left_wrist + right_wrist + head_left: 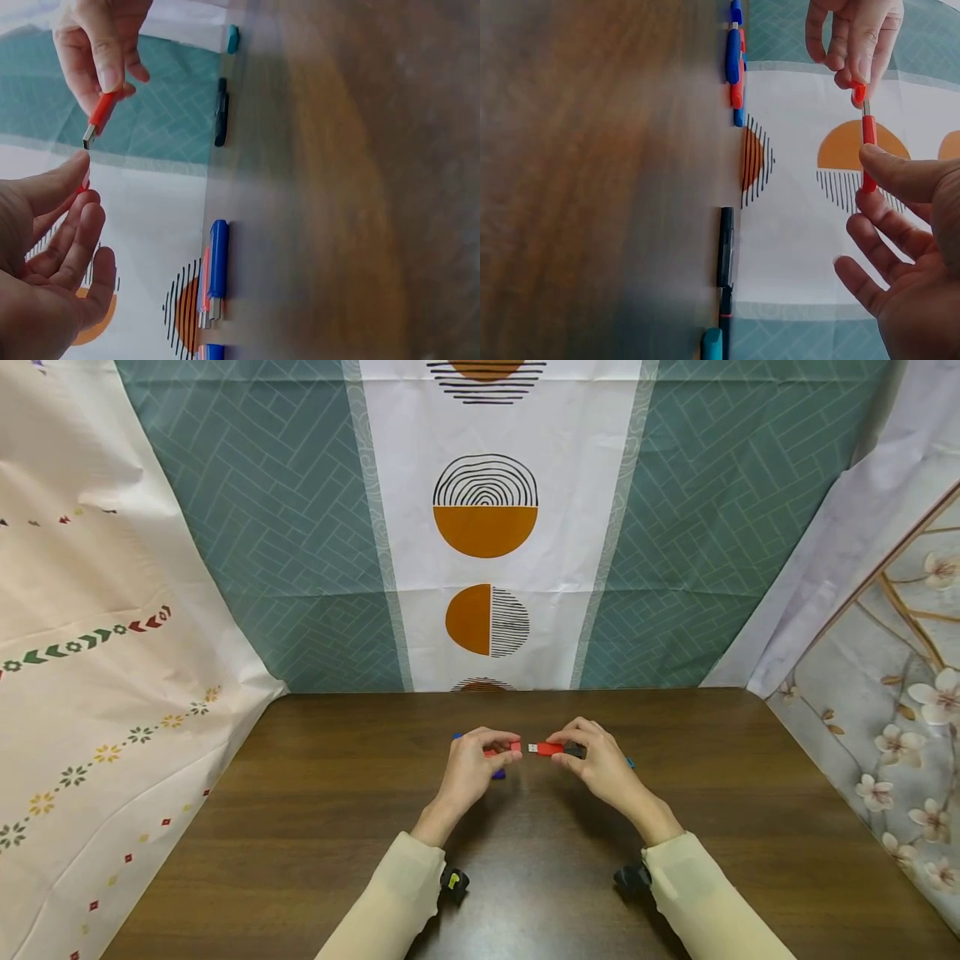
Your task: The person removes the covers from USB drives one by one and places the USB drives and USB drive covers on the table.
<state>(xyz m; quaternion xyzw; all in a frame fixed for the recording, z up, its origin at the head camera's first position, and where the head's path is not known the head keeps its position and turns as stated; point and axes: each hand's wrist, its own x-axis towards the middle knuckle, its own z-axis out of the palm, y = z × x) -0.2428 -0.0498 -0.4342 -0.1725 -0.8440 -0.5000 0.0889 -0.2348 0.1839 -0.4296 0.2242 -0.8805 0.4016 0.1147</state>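
My right hand (600,762) pinches a red USB flash drive (550,748) between thumb and fingers, its bare metal plug pointing left. Opposite it, my left hand (471,767) holds a small red cap (515,746) by thumb and fingertips. Both hands are raised over the table. In the head view a short gap parts plug and cap. Seen from the right wrist, the drive (869,131) lines up with the cap (858,94), and the plug's tip is close to it. Fingers cover much of the cap in the left wrist view.
Blue and red flash drives (218,259) with metal plugs lie on the brown table (300,827) behind my left hand. Slim black objects (725,247) and a teal piece (712,343) lie on the right-hand side. Patterned cloth (300,527) hangs behind the table.
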